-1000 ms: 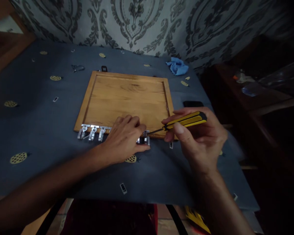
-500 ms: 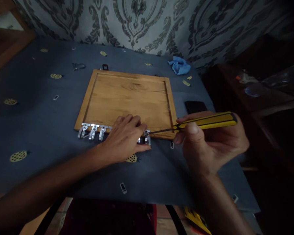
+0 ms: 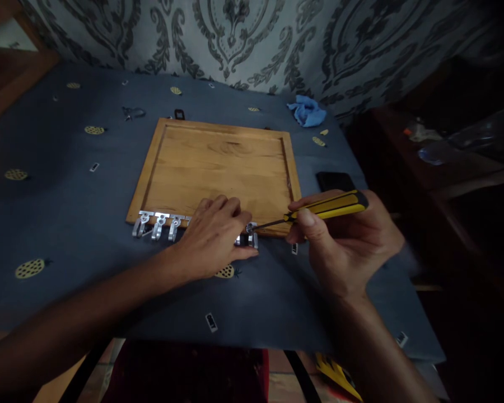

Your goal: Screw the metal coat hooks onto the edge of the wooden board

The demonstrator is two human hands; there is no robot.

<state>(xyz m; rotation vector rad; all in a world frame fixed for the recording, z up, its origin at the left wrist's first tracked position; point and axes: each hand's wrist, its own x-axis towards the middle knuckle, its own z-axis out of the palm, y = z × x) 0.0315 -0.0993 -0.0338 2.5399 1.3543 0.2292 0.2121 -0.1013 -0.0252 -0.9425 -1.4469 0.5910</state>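
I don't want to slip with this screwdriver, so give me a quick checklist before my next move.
1. Screwdriver gripped: ok, the right hand holds its handle.
2. Screwdriver upright: looks not ok, it slants off to the right.
3. Tip seated at the rightmost metal hook: cannot tell, the contact is too small to see.
4. Left hand bracing: ok, it lies over the near edge of the wooden panel.
5. Middle of the hook row lined up: cannot tell, the left hand covers it.
6. Blue cloth out of the way: ok, it lies apart, beyond the panel's far right corner.
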